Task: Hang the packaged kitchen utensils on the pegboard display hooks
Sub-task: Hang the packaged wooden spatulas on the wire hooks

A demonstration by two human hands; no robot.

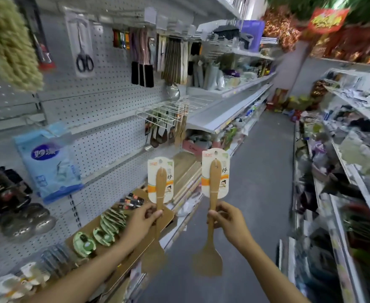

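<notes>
I hold two wooden spatulas upright, each tied to a white and orange card. My left hand (pixel 143 219) grips the handle of the left spatula (pixel 160 189), whose blade hangs low over the shelf edge. My right hand (pixel 227 219) grips the handle of the right spatula (pixel 214 176), its blade (pixel 208 262) hanging above the aisle floor. The grey pegboard (pixel 105 106) runs along my left. White wire hooks (pixel 168 110) stick out of it ahead, with several wooden and dark utensils hanging under them.
Packaged scissors (pixel 82 44), brushes and a ladle hang higher on the pegboard. A blue bag (pixel 48 162) and steel scourers (pixel 26 219) hang at left. A cardboard sheet with green items (pixel 105 228) lies on the lower shelf. Stocked shelves (pixel 343 171) line the aisle's right side.
</notes>
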